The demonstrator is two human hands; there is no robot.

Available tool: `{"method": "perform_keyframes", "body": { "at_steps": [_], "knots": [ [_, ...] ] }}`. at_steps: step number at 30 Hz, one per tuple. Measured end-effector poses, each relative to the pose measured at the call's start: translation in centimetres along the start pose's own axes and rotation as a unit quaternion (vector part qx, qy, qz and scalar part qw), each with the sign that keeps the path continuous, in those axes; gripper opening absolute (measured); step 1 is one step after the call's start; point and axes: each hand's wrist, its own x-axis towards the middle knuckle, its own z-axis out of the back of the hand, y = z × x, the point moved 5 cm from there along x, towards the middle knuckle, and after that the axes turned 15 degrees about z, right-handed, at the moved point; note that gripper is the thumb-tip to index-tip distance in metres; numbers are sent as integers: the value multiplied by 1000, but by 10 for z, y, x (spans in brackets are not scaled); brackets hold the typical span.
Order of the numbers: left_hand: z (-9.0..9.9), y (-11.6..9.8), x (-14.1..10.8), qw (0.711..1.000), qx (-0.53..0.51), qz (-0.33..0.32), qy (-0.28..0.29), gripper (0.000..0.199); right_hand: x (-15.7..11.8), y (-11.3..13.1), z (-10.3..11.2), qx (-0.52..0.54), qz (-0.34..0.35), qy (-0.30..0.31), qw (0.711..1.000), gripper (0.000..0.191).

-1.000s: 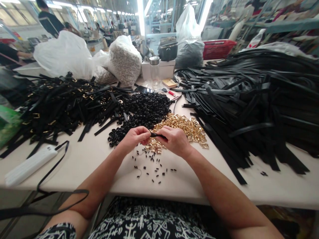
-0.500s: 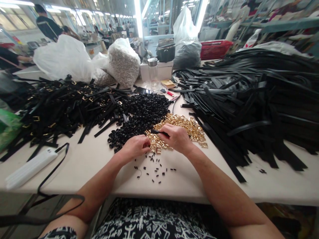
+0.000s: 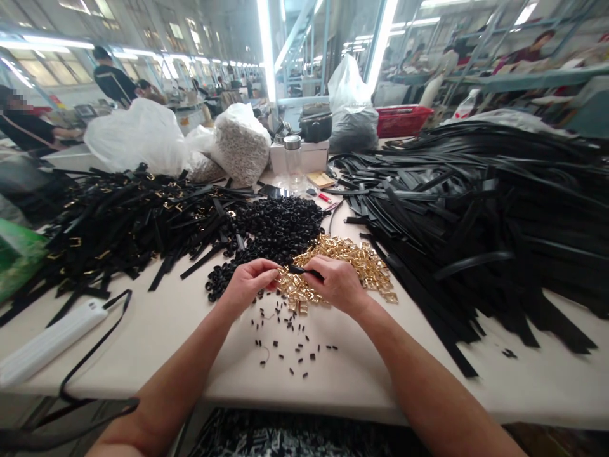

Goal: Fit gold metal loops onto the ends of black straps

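Note:
My right hand (image 3: pixel 339 283) is closed round a slim black piece (image 3: pixel 297 270), whose end sticks out to the left; whether it is a strap end or a tool I cannot tell. Just left of it, my left hand (image 3: pixel 248 283) has thumb and forefinger pinched together, and what lies between them is too small to make out. Both hands hover at the front of a heap of gold buckles (image 3: pixel 361 257). Behind my left hand spreads a pile of black loops (image 3: pixel 280 222). Small black bits (image 3: pixel 299 349) lie scattered on the table nearer to me.
Long black straps (image 3: pixel 428 209) cover the right side of the table (image 3: pixel 352 381). Straps with gold buckles (image 3: pixel 124 222) are heaped at left, behind a white power strip (image 3: pixel 57 339). Filled plastic bags (image 3: pixel 241 146) and a glass jar (image 3: pixel 292 155) stand at the back.
The head view has tilted up. My left hand has risen slightly, and its fingertips now point towards the black piece in my right hand, which keeps its grip.

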Motion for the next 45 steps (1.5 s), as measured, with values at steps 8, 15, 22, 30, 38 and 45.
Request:
{"method": "perform_keyframes", "body": {
  "at_steps": [8, 15, 22, 30, 38, 45],
  "knots": [
    [8, -8, -4, 995, -61, -66, -48, 27, 1, 1, -2, 136, -37, 10, 990, 8],
    [3, -10, -10, 989, -34, -131, -66, 19, 2, 13, -8, 311, -128, 13, 942, 12],
    [-9, -15, -23, 975, -11, -217, -47, 10, -3, 7, -16, 428, -206, -49, 879, 20],
    [-17, -1, -8, 987, -111, -117, 17, 18, 2, 14, -4, 254, -89, -78, 960, 10],
    [-31, 20, 2, 966, -221, 83, 104, 37, 0, 20, -3, 101, 1, -74, 992, 7],
    [-29, 21, 3, 973, -210, 54, 81, 23, 1, 22, -4, 85, 0, -55, 995, 8]
  ]
}}
